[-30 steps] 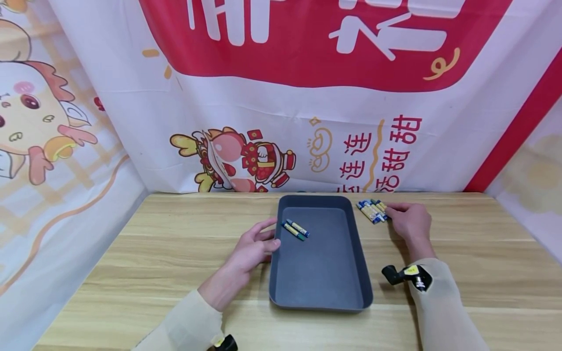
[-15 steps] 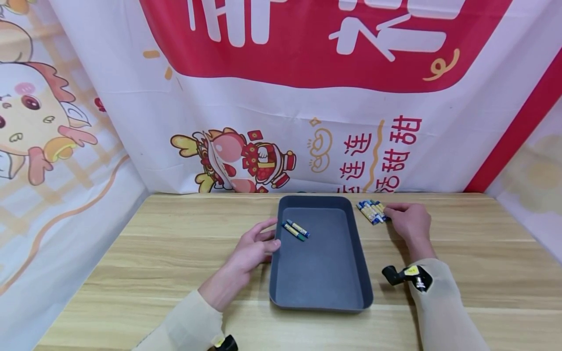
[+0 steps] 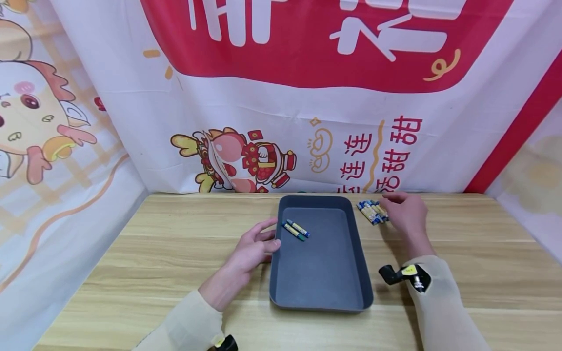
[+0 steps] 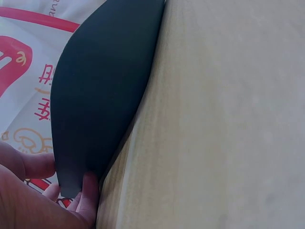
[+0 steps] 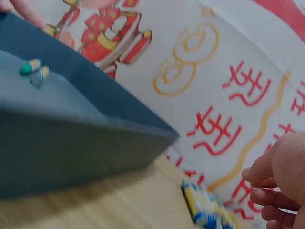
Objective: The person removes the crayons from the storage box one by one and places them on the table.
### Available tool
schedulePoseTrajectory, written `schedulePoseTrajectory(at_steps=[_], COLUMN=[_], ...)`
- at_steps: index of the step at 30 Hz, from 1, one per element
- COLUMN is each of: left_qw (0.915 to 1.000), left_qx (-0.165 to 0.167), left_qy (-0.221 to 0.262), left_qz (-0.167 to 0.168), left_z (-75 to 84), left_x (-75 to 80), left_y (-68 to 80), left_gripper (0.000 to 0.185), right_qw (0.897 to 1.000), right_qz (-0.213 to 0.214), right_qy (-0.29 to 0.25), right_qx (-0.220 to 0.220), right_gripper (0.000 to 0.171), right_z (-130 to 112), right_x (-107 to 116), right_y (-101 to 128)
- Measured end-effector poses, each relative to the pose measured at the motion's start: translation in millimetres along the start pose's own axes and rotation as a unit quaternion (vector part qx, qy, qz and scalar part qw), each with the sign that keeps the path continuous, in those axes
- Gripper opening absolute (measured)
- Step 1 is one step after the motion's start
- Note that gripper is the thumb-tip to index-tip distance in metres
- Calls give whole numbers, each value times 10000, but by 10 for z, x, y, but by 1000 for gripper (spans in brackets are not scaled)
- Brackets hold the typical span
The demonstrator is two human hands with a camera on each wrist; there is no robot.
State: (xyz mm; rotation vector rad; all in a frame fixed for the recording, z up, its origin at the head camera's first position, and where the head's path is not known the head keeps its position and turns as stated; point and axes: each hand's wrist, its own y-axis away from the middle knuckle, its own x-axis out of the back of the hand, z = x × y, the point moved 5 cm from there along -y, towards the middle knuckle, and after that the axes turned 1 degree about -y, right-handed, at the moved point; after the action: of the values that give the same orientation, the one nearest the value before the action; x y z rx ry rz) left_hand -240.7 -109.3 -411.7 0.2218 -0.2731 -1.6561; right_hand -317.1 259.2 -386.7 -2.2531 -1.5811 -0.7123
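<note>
A dark grey rectangular tray (image 3: 322, 263) stands on the table with two crayons (image 3: 296, 229) lying in its upper left part, one green-tipped. My left hand (image 3: 254, 246) holds the tray's left side, thumb at the rim and fingers against the outer wall (image 4: 102, 81). Beyond the tray's far right corner, several crayons (image 3: 370, 213) with yellow wrappers and blue ends lie side by side. Just over their right end is my right hand (image 3: 406, 214), fingers loosely bent. The right wrist view shows its fingertips (image 5: 255, 174) above the crayon bunch (image 5: 202, 205), with nothing visible between them.
The wooden table (image 3: 184, 253) runs back to a printed cloth (image 3: 246, 107) hanging behind it. A small dark green round thing (image 3: 301, 193) shows behind the tray's far edge. Each sleeve carries a black wrist camera (image 3: 406, 276).
My right hand has shifted slightly back and up from the right end of the crayon bunch. The left hand, the tray and the crayons in it stay where they were.
</note>
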Motion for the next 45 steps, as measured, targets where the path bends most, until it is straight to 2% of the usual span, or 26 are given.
schedulePoseTrajectory(at_steps=[7,11,17,27,33,45], left_qw=[10000,10000,10000,10000,10000,9998], left_qx=[-3,-5,4,-3,55,152], left_qy=[-8,-18,-23,-17,-48,-108], left_qz=[-7,-5,-10,-24,-6,39], left_z=[15,16,20,15,-3,-22], left_x=[-1,2,1,2,10,18], left_y=[11,15,13,4,-8,-39], left_gripper=[60,61,61,61,59,57], right_qw=[9986,9961,9904,9817,9772,9778], right_qz=[-163,-363,-726,-1254,-1502,-1654], right_qy=[-131,-399,-652,-864,-996,-972], right_qx=[492,702,980,1145,1125,838], right_gripper=[42,39,37,31,27,28], right_z=[-387,-547,-702,-901,-966,-882], right_x=[-119,-220,-431,-770,-925,-1051], right_y=[195,313,460,711,814,793])
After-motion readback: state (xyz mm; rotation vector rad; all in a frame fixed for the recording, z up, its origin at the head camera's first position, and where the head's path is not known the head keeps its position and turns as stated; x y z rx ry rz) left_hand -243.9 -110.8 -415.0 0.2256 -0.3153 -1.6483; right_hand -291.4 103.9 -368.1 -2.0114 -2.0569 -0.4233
